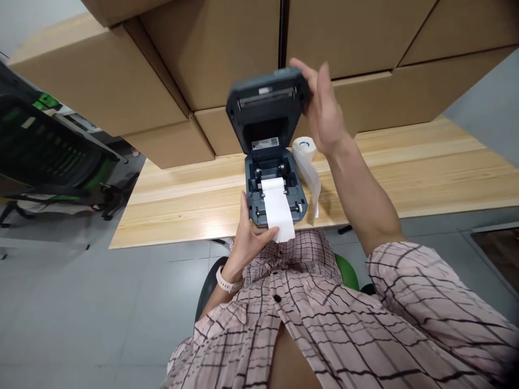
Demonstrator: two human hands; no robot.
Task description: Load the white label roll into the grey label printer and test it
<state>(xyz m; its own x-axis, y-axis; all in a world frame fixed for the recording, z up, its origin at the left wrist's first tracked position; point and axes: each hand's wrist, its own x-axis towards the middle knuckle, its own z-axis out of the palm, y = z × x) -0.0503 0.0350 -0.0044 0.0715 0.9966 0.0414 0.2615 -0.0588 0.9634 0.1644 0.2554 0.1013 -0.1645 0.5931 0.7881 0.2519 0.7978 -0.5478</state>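
Right arm is standing well out from the torso, bare right forearm (359,192) angling forward and inward, right hand (327,116) sitting farther out than the left, its fingers (302,66) extending rather than curling, one digit pointing up apart from the others, slight blur showing on the hand. Left arm is sitting tucked closer to the body, left forearm (219,300) angling forward and inward, left hand (248,241) resting with forefinger pointing forward and left thumb (270,236) pointing rightward, spread wide. Left grip is partly hiding, remaining fingers not showing clearly.
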